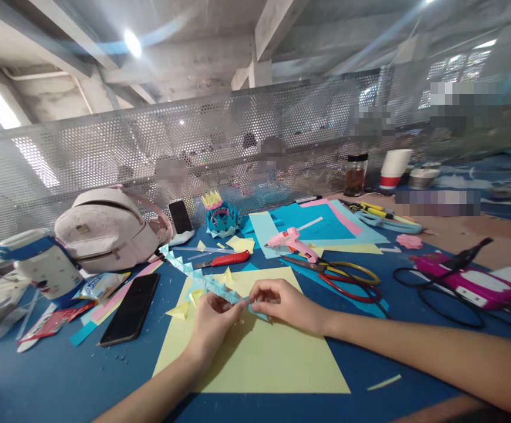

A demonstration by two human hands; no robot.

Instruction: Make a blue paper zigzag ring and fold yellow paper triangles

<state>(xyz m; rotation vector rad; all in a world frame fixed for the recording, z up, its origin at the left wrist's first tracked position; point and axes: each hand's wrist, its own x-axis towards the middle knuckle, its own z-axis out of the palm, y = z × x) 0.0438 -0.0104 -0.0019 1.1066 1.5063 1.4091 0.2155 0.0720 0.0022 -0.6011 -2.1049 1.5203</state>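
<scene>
L hand [211, 322], R hand [279, 302] pinch lt-blue strip [215, 286] over yel. sheet [273, 361].

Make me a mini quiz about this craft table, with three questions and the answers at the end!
1. True or false: the glue gun is green.
2. What do the left hand and right hand both hold?
A) a phone
B) a folded paper strip
C) a cup
3. Fill in: the big sheet beneath the hands is pale ___.

Key: 1. False, it's pink. 2. B. 3. Yellow.
</scene>
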